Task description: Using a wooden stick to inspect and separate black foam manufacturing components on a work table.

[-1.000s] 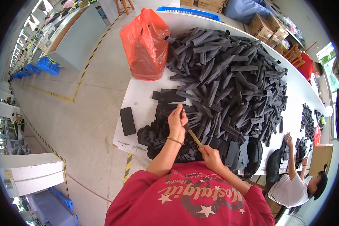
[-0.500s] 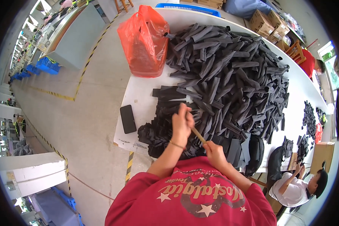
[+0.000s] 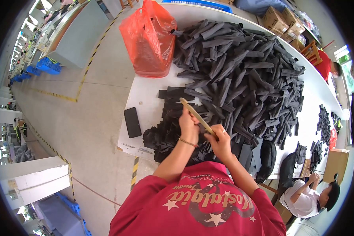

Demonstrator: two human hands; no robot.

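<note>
The thin stick [image 3: 196, 115] looks like pale wood or bamboo, smooth and matt. The black strips [image 3: 240, 74] heaped on the table appear to be a soft cloth or foam-like stuff, matt and without shine; which of the two cannot be told. The table top [image 3: 149, 98] is white, smooth and flat, slightly dull. The orange bag [image 3: 148, 39] is thin plastic, glossy and crinkled, half see-through. The black phone [image 3: 132, 122] has a smooth, dark, faintly shiny face. The red shirt [image 3: 200, 204] is matt knitted cloth with a flat print. The boxes [image 3: 281, 17] are brown cardboard.
</note>
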